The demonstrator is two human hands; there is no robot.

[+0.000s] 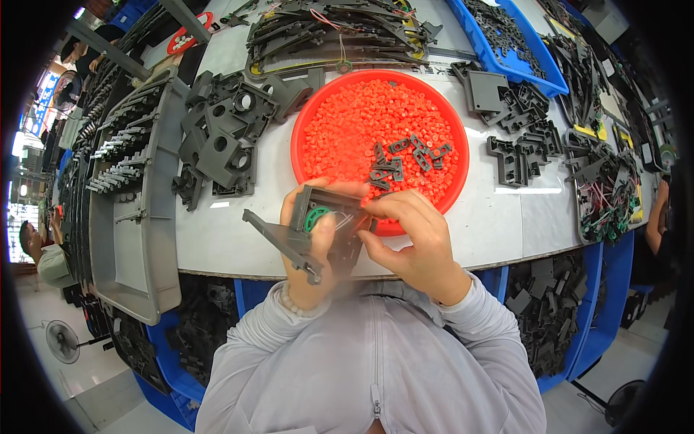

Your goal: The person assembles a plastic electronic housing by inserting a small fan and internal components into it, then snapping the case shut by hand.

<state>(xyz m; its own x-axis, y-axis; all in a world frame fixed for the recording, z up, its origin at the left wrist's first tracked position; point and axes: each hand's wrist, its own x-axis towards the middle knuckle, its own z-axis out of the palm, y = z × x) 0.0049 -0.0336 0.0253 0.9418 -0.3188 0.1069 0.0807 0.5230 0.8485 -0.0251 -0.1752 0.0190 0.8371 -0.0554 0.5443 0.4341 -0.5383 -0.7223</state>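
My left hand is closed around a dark grey plastic housing, the thumb reaching inside it. A green ring shows within the housing near that thumb, and a long flat arm of the part sticks out to the left. At the housing's right edge, the thumb and index finger of my right hand are bent close together. A speck of orange shows by those fingertips, but what they pinch is too small to name. Just beyond both hands lies a round red tray of small orange caps, with several dark clips on top.
Dark grey housings are piled at the left, beside a grey bin with rod-like parts along it. More brackets lie at the right, near a blue tray. Long dark strips fill the back. Blue crates stand below the table edge.
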